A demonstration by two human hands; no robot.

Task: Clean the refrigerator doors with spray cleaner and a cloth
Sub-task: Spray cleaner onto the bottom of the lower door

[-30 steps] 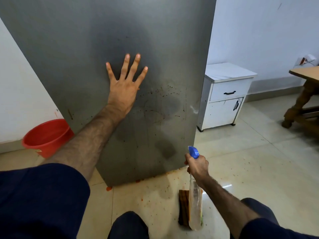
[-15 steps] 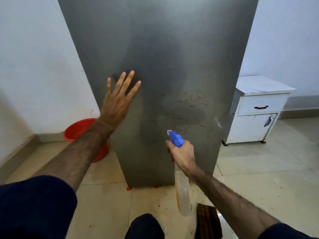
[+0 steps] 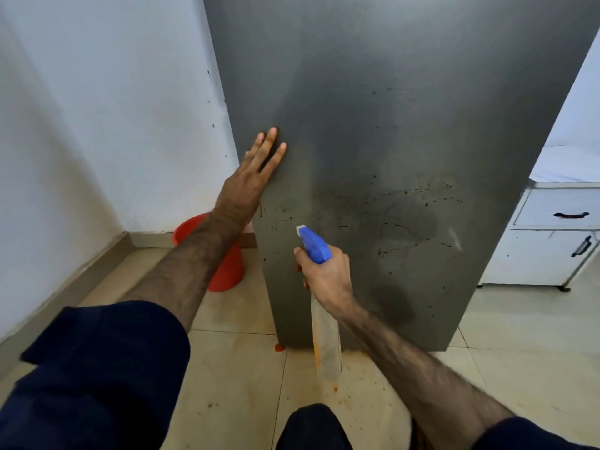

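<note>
Left hand (image 3: 250,183) flat, fingers straight, pressed on the fridge door (image 3: 389,141) near its left edge. Right hand (image 3: 328,277) clamped round the spray bottle (image 3: 325,339) neck, blue nozzle aimed at the door's speckled lower part. Red bucket (image 3: 227,271) left of the fridge.

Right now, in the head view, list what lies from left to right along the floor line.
Red plastic bucket → clear spray bottle with blue trigger head, gripped by the right hand → white cabinet with black handles.
</note>
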